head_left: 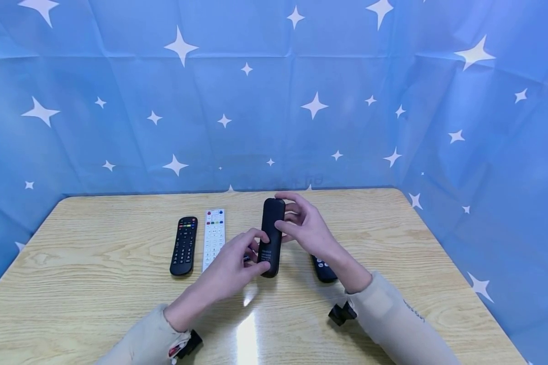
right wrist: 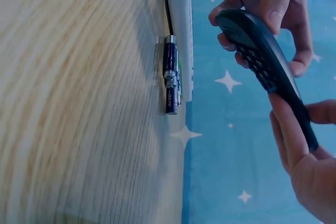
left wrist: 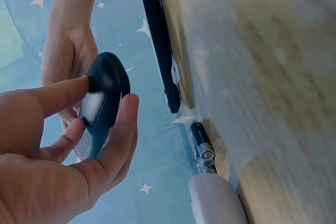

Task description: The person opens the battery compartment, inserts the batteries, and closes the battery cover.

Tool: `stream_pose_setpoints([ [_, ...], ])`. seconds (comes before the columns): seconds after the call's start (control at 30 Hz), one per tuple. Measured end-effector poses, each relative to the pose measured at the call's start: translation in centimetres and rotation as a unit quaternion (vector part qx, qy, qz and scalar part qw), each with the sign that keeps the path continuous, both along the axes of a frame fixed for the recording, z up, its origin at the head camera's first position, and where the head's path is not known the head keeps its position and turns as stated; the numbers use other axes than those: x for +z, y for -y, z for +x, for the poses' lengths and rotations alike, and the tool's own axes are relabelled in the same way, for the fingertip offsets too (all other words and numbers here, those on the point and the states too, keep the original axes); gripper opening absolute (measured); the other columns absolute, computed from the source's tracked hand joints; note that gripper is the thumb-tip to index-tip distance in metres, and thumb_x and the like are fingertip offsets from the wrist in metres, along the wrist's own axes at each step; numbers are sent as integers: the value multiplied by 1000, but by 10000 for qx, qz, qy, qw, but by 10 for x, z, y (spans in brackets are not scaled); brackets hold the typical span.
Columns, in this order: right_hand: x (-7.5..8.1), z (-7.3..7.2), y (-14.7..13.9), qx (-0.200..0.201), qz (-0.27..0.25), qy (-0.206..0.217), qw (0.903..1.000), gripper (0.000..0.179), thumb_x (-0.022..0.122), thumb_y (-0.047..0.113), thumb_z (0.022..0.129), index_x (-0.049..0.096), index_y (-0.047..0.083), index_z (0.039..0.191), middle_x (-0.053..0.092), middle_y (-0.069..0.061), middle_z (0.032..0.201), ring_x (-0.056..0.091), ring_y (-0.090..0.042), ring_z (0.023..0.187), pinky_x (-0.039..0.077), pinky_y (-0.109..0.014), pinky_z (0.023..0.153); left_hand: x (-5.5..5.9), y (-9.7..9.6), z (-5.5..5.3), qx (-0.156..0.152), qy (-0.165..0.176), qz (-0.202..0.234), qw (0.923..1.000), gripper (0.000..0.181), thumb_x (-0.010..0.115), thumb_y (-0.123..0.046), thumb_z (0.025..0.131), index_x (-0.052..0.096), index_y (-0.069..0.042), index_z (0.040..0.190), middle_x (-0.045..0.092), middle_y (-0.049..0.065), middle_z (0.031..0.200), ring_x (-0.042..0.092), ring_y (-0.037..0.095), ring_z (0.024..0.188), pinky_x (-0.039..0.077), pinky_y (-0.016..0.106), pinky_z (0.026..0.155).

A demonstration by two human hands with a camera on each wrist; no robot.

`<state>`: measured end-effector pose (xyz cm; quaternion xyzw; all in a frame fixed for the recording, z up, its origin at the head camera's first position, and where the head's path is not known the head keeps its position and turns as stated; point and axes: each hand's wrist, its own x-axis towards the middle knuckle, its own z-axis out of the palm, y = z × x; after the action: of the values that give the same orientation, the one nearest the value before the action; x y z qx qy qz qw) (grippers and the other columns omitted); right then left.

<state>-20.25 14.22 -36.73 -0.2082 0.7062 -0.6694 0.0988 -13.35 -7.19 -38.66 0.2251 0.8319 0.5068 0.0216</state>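
Two hands, one remote: the left hand (head_left: 230, 261) and the right hand (head_left: 312, 228) share the held remote (head_left: 270, 228), lifted clear of the table (head_left: 96, 284)
Long axis: points away from the person, far end leaning slightly right; printed back toward the head camera, keys on the opposite face, as the right wrist view shows
Nearer hand: neither stands off, both touch it; the left has the near end, the right the far end
Remote from left hand: just to its right, lower half between thumb and fingers
Remote from right hand: just to its left, thumb on the back close to the edge, forefinger up at the far tip
Left grip: pinching the remote
Right grip: pinching it too, other fingers round the side
Battery cover: cannot tell whether it is in place
Batteries (left wrist: 202, 140): on the table beside the white remote (head_left: 213, 233), mostly behind the left fingers from above
Left of the white remote: a black remote with coloured keys (head_left: 184, 246)
By the right forearm: a dark remote (head_left: 324, 271), partly covered
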Motion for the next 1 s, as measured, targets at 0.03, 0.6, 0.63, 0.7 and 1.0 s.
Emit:
stream_pose_setpoints([
  [0.03, 0, 0, 1, 4, 24, -36, 10000, 57, 64, -4, 96, 48, 14, 148, 62, -22, 125, 68, -34, 100, 62, -50, 70, 1, 0, 0, -11, 21, -27, 10000, 41, 79, -5, 91, 56, -15, 123, 58, 4, 98, 63, 14, 85, 59, 29, 71],
  [0.6, -1, 4, 7, -123, 284, -594, 9978, 55, 67, -4, 95, 53, 10, 146, 66, -21, 123, 68, -34, 103, 63, -46, 66, 6, -3, -1, 107, -70, -628, 9979, 41, 81, -6, 88, 53, -16, 116, 58, 6, 93, 60, 18, 81, 54, 31, 67],
  [0.63, -1, 4, 8, -132, 286, -602, 9977, 55, 67, -4, 95, 53, 10, 146, 66, -21, 123, 68, -35, 103, 63, -46, 66, 6, -3, -1, 115, -84, -647, 9978, 41, 81, -6, 88, 53, -17, 116, 58, 6, 93, 60, 19, 81, 54, 31, 66],
  [0.7, -1, 5, 8, -142, 287, -625, 9975, 55, 67, -4, 95, 53, 10, 145, 67, -20, 122, 69, -35, 103, 63, -46, 66, 6, -3, -1, 118, -124, -662, 9977, 41, 81, -6, 88, 52, -16, 115, 58, 6, 92, 60, 19, 80, 54, 30, 65],
  [1.0, -1, 5, 8, -249, 356, -685, 9967, 54, 66, -5, 94, 54, 10, 144, 68, -20, 122, 69, -37, 102, 63, -45, 66, 5, -4, 0, 198, -199, -543, 9981, 43, 84, -4, 85, 50, -16, 109, 59, 2, 92, 62, 16, 79, 55, 30, 69],
])
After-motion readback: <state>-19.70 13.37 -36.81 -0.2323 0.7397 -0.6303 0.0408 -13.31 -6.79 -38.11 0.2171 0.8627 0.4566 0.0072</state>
